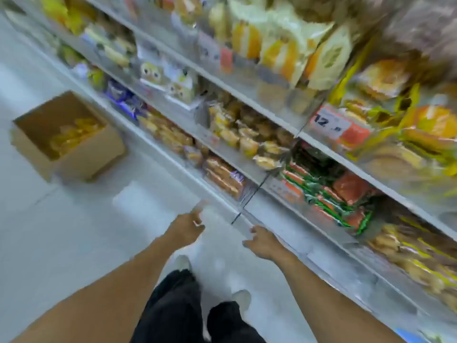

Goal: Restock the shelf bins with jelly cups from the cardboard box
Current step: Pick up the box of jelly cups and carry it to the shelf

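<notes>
Beside blurred shelves [247, 95], both hands' grip loose, empty, cardboard box [69, 137] contents smeared

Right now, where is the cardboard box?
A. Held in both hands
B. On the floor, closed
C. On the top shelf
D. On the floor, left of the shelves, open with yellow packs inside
D: the box sits open on the floor beside the shelves, with yellow packs inside, while both hands, left and right, hold nothing.
</notes>
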